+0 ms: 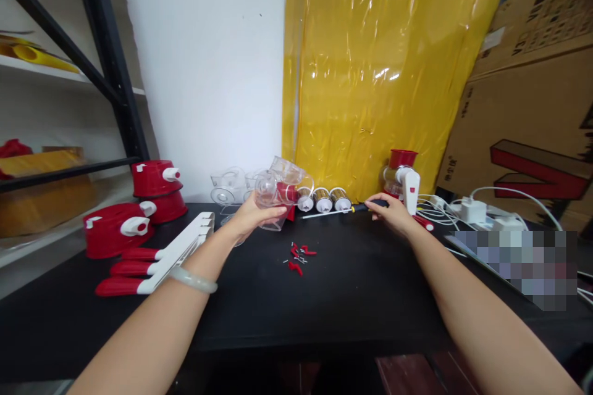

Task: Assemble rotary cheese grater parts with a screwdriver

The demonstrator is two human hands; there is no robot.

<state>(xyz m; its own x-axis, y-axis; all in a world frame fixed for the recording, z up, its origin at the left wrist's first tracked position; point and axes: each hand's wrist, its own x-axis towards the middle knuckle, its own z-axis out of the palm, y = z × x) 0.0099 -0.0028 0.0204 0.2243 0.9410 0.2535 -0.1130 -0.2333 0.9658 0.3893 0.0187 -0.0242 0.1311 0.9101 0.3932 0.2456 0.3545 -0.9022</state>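
My left hand point(256, 215) is closed on a clear plastic container point(272, 188), with a red part point(288, 192) at its right side. Toward the right, my right hand point(390, 211) grips the black handle of a screwdriver point(327, 213), whose long shaft points left, low over the table. Between the hands and nearer me lie small red plastic pieces point(295, 268) and several small screws point(301, 259). Behind the screwdriver shaft, three cylinders with white ends point(323, 202) rest in a row. More clear containers point(227, 184) stand behind my left hand.
Red bowl-shaped housings point(118, 231) and white arms with red handles point(132, 268) sit at the left of the black table point(343, 302). A red-and-white assembly point(410, 188), white chargers with cables point(473, 210) and a large cardboard box point(523, 117) are at the right.
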